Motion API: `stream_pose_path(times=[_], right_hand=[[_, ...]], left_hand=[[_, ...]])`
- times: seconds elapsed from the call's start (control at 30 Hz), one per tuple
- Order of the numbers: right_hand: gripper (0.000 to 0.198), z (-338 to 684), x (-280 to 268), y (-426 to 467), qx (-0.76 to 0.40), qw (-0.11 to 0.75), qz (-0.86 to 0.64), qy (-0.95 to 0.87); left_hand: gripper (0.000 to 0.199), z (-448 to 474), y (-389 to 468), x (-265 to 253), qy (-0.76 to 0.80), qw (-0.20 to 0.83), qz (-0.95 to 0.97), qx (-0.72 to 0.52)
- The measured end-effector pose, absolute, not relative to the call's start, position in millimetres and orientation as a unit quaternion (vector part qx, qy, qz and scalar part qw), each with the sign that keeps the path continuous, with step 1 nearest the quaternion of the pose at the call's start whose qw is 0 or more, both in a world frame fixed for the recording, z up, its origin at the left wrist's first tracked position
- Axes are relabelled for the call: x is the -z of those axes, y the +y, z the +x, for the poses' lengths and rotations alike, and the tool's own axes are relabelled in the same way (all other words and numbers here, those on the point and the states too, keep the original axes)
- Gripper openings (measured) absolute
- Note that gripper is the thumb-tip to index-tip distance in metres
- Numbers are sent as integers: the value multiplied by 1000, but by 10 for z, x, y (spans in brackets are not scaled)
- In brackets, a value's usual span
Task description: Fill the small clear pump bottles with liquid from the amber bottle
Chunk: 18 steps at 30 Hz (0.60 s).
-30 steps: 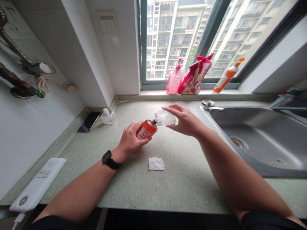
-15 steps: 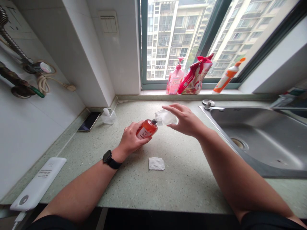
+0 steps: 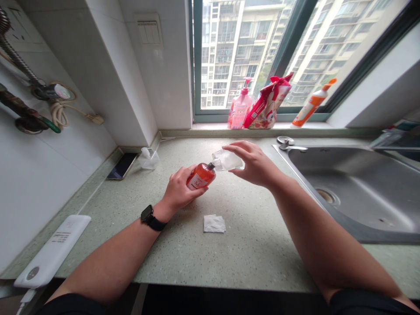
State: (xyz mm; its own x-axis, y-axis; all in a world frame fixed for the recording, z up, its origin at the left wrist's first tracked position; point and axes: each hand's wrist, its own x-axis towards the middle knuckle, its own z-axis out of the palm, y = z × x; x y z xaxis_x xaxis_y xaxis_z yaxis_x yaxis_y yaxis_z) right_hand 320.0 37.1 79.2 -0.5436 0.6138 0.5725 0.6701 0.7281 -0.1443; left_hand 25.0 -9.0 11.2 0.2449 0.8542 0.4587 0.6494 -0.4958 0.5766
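Wrapped around a rounded orange bottle [image 3: 200, 176], the left hand [image 3: 179, 190] tilts it above the speckled countertop [image 3: 249, 249]; its white label shows an "M". Right hand [image 3: 254, 165] pinches a clear, crinkled pouch [image 3: 227, 160] at the bottle's dark neck, whose opening is hard to make out.
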Motion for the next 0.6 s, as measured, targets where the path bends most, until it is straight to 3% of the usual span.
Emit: stream_pose_path(times=[0.6], right_hand=[[75,3206,-789,369,71,313,-353,-879]], left_hand=[[72,252,-93,-110,479,127,780,-383]])
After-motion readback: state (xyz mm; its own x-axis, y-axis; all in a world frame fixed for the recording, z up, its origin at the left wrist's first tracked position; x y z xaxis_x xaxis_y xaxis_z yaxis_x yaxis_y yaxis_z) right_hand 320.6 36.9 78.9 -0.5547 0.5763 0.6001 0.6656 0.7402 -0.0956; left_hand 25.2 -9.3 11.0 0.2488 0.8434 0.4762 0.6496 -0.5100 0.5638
